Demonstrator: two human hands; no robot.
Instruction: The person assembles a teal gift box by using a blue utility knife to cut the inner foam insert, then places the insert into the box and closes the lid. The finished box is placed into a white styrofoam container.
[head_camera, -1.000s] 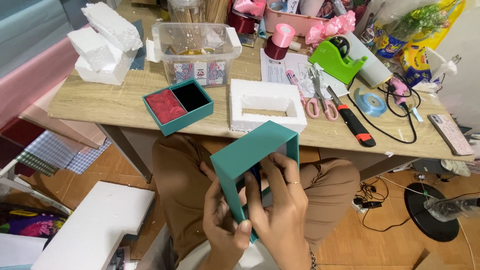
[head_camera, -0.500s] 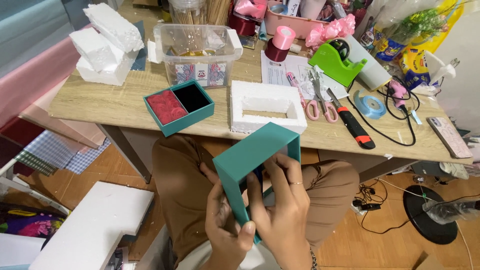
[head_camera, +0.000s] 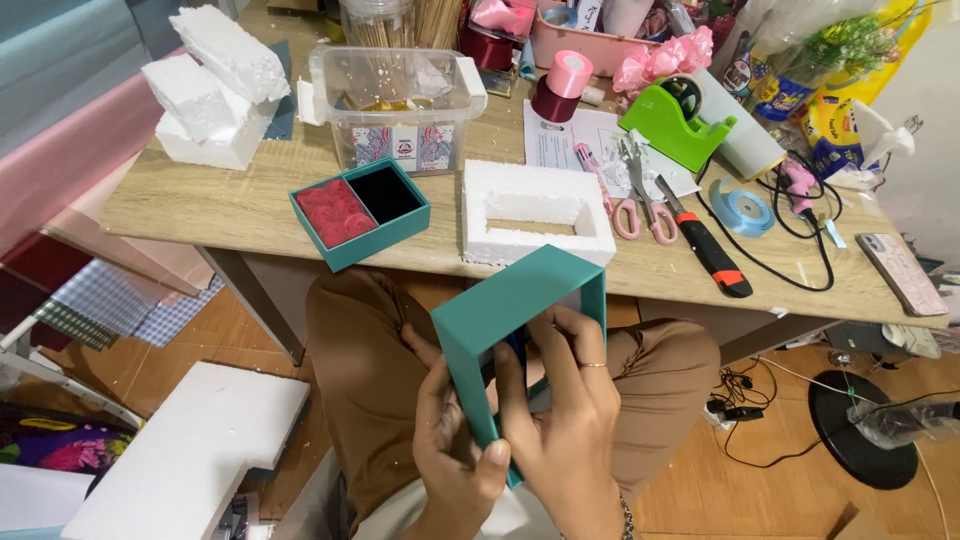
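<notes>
I hold the teal box lid (head_camera: 520, 340) in my left hand (head_camera: 455, 450) and right hand (head_camera: 565, 420), fingers wrapped tight, below the table (head_camera: 200, 195). The teal box (head_camera: 360, 210) there is half full.

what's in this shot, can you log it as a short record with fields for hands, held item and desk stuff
left hand: left hand grips the near edge of the teal box
right hand: right hand, a ring on one finger, fingers reaching inside it
held item: teal box, open side facing the person, held over the lap
desk front: small teal tray with a red and a black insert; white foam frame
desk right: pink scissors, utility knife, green tape dispenser
desk back: clear plastic tub
</notes>
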